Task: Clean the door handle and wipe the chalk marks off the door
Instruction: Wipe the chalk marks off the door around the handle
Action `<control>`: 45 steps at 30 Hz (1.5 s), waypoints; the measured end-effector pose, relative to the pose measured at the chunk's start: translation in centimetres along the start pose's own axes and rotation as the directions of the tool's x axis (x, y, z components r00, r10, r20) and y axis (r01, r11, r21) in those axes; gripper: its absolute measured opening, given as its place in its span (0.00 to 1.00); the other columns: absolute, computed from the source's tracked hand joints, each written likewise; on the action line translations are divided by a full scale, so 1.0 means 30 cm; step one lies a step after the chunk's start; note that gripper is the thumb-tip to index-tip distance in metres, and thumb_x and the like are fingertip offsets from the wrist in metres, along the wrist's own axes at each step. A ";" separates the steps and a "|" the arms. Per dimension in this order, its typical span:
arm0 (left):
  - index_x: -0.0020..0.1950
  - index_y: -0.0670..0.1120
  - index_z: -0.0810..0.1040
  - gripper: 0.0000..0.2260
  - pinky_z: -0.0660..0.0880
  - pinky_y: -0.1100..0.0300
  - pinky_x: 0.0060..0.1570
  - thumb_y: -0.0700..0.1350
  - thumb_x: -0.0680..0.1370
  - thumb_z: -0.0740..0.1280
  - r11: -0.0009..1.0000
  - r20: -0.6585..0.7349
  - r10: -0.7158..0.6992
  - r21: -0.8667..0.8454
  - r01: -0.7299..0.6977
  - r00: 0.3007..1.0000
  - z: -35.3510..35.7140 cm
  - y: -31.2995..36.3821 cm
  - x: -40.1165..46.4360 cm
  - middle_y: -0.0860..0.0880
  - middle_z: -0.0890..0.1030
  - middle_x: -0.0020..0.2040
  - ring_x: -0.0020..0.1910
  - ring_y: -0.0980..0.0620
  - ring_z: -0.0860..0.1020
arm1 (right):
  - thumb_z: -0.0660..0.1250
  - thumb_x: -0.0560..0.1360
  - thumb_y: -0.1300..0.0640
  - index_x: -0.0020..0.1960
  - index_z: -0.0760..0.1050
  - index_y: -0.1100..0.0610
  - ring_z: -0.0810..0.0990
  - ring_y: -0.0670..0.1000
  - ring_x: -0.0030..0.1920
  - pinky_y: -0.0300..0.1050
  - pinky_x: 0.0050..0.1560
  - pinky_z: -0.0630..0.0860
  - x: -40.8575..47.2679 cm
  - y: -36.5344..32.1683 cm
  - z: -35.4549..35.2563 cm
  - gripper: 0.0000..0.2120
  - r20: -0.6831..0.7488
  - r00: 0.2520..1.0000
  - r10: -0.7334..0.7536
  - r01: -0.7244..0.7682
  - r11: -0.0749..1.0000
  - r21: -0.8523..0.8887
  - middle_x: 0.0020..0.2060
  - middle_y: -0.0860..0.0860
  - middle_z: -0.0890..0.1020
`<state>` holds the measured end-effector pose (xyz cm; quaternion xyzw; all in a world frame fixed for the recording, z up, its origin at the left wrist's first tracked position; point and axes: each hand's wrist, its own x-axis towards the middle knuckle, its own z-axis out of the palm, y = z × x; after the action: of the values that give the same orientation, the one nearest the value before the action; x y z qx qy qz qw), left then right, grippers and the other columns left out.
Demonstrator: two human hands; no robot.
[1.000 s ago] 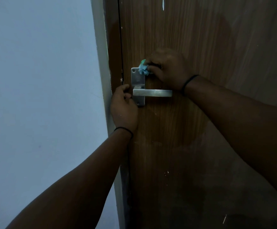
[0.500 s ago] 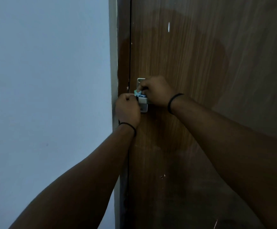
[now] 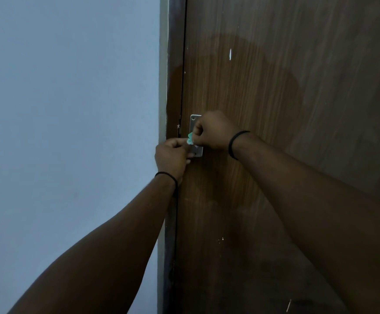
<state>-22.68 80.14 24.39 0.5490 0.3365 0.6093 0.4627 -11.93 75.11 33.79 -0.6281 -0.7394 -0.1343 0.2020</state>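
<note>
Both hands are meeting at the handle plate [image 3: 195, 152]: right hand [image 3: 215, 130] pinching a soft, light cloth [image 3: 190, 138]; left hand [image 3: 172, 156] curled beside it, seemingly gripping the cloth's edge.

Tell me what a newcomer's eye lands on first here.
First, the two hands meeting at the metal handle plate near the wooden door's left edge: the right hand pinches a small blue-green cloth against it, and the left hand curls in from below. Next, a white chalk mark stands out above the hands, with smaller white marks lower down.
</note>
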 end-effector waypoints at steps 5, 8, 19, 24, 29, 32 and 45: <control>0.47 0.49 0.82 0.02 0.82 0.57 0.42 0.44 0.76 0.71 0.986 -0.053 0.071 0.152 -0.062 0.996 0.018 0.000 -0.008 0.51 0.84 0.44 0.42 0.53 0.84 | 0.69 0.75 0.59 0.54 0.76 0.56 0.79 0.47 0.48 0.39 0.45 0.74 -0.073 0.086 -0.007 0.08 -0.090 0.994 0.066 -0.062 0.997 0.047 0.49 0.51 0.80; 0.48 0.50 0.80 0.04 0.82 0.60 0.38 0.43 0.79 0.66 0.999 -0.054 -0.027 0.042 0.029 0.998 0.024 -0.008 -0.012 0.50 0.84 0.43 0.38 0.55 0.84 | 0.67 0.76 0.60 0.59 0.78 0.57 0.77 0.46 0.50 0.38 0.47 0.71 -0.074 0.084 0.011 0.11 -0.108 0.994 -0.013 0.008 0.998 -0.055 0.53 0.52 0.81; 0.53 0.46 0.80 0.07 0.82 0.56 0.44 0.48 0.80 0.66 0.968 -0.014 -0.163 -0.194 0.157 0.987 0.043 0.012 0.018 0.47 0.85 0.47 0.45 0.50 0.85 | 0.67 0.76 0.57 0.53 0.81 0.56 0.80 0.48 0.50 0.43 0.51 0.76 -0.066 0.072 0.111 0.07 -0.232 0.973 -0.005 0.025 0.996 0.086 0.50 0.51 0.83; 0.51 0.49 0.78 0.06 0.81 0.57 0.46 0.51 0.79 0.67 0.964 -0.015 -0.182 -0.200 0.175 0.983 0.062 -0.001 0.008 0.47 0.84 0.48 0.46 0.51 0.84 | 0.70 0.74 0.58 0.48 0.81 0.57 0.79 0.46 0.48 0.42 0.49 0.76 -0.151 0.202 0.040 0.04 -0.116 0.974 0.194 -0.124 0.888 0.442 0.46 0.49 0.82; 0.52 0.49 0.78 0.06 0.81 0.58 0.44 0.49 0.78 0.68 0.959 -0.037 -0.189 -0.223 0.176 0.981 0.060 0.003 0.007 0.47 0.84 0.48 0.45 0.52 0.84 | 0.70 0.74 0.62 0.51 0.80 0.62 0.82 0.53 0.52 0.40 0.45 0.80 -0.187 0.255 0.090 0.07 0.054 0.888 0.457 -0.202 0.282 0.938 0.52 0.57 0.82; 0.56 0.46 0.78 0.10 0.81 0.59 0.42 0.49 0.77 0.69 0.952 -0.035 -0.205 -0.240 0.191 0.978 0.055 0.012 0.005 0.47 0.84 0.48 0.45 0.52 0.85 | 0.68 0.76 0.61 0.55 0.78 0.60 0.82 0.52 0.53 0.43 0.48 0.81 -0.199 0.233 0.174 0.08 0.165 0.810 0.563 -0.070 -0.187 0.980 0.53 0.57 0.82; 0.54 0.44 0.82 0.07 0.80 0.57 0.47 0.42 0.79 0.67 0.983 -0.025 -0.129 -0.137 0.124 0.991 0.001 0.013 0.005 0.46 0.85 0.48 0.47 0.49 0.84 | 0.59 0.79 0.68 0.63 0.72 0.64 0.82 0.52 0.46 0.37 0.38 0.82 -0.069 0.005 0.368 0.13 0.297 0.796 0.527 0.204 -0.696 0.689 0.47 0.58 0.80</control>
<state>-22.73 80.14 24.79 0.4835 0.3363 0.6093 0.5309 -12.94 78.32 23.08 -0.1815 -0.1693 0.5319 0.8096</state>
